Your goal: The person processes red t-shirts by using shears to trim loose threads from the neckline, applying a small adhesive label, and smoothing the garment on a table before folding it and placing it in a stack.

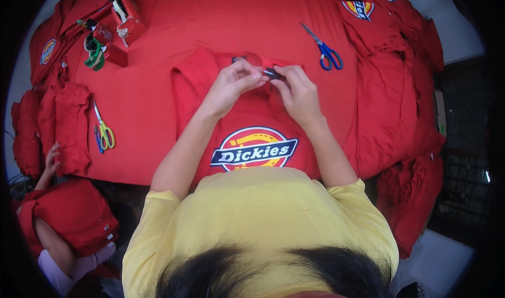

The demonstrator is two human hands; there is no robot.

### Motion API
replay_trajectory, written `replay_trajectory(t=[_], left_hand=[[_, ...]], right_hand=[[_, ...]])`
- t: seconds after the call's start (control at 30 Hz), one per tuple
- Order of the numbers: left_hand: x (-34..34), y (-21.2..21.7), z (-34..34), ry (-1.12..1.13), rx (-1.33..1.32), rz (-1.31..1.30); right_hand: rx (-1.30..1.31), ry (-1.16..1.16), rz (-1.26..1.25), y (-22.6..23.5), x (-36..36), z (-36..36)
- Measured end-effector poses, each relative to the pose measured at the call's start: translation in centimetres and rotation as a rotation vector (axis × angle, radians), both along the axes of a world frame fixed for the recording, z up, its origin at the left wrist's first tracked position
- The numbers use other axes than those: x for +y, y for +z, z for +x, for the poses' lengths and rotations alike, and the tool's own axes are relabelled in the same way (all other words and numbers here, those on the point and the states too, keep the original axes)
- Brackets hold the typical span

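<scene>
Here we note both hands together at the collar of the red shirt (252, 114) spread on the worktop (158, 119): left hand (231, 82) pinching fabric, right hand (297, 90) closed on a small dark tag (274, 73). Risk, as we judge it: the tag slips askew if the collar bunches. Blue scissors (326, 51) lie just beyond the right hand.

Red-covered table (158, 114) bears a red shirt (252, 119), scissors (325, 50), tape dispenser (128, 18)

Your hands (265, 85) meet at the collar of the shirt (252, 124) lying before you. Scissors (325, 51) lie right of them, another pair (104, 132) left, tape dispensers (113, 32) far left behind.
</scene>
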State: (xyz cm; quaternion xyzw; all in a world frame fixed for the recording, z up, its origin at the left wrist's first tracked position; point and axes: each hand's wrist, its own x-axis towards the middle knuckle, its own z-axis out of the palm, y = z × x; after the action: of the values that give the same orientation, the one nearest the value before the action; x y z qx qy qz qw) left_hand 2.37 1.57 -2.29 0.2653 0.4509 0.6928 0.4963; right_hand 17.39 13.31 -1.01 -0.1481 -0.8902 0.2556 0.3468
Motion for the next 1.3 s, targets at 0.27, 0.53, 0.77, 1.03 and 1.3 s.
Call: replay_trajectory(t=[0.27, 0.53, 0.77, 1.03, 1.3], left_hand=[[0.1, 0.3, 0.2, 0.019, 0.149, -0.027], [0.3, 0.4, 0.2, 0.052, 0.127, -0.026], [0.5, 0.7, 0.3, 0.059, 0.102, -0.015], [0.4, 0.4, 0.2, 0.074, 0.128, -0.004], [0.6, 0.6, 0.2, 0.102, 0.039, 0.004]], right_hand=[[0.007, 0.032, -0.124, 0.1, 0.0, -0.1], [0.054, -0.007, -0.144, 0.0, 0.5, -0.2], [0.037, -0.007, -0.008, 0.3, 0.5, -0.3], [0.084, -0.008, -0.057, 0.2, 1.0, -0.5], [0.005, 0.078, -0.166, 2.0, 1.3, -2.1]])
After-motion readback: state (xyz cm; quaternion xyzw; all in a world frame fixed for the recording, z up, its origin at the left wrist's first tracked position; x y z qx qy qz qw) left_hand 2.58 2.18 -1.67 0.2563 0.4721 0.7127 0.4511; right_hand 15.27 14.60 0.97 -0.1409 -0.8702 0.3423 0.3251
